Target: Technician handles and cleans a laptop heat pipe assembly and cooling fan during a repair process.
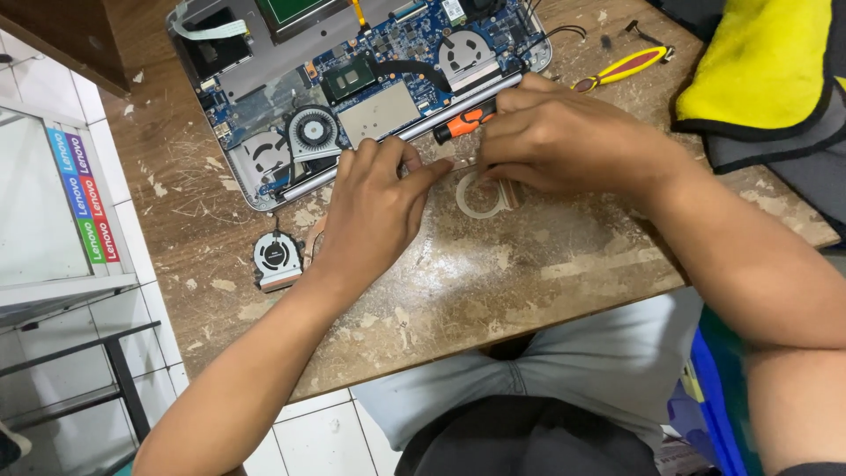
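An opened laptop (264,62) lies bottom-up on the worn wooden table (529,264), its board, heat pipe and two fans bare. Just in front of its hinge, my left hand (374,211) and my right hand (564,141) meet fingertip to fingertip. Both pinch a thin pale strip of tape (460,164) stretched between them. A clear tape roll (480,207) lies flat on the table right below the fingers. An orange and black screwdriver (465,121) pokes out from under my right hand's fingers; whether that hand grips it is unclear.
A loose cooling fan (276,260) sits on the table left of my left wrist. A yellow-handled tool (621,68) lies behind my right hand. A yellow and grey cloth bag (758,79) covers the table's right corner. A glass cabinet (44,203) stands at the left.
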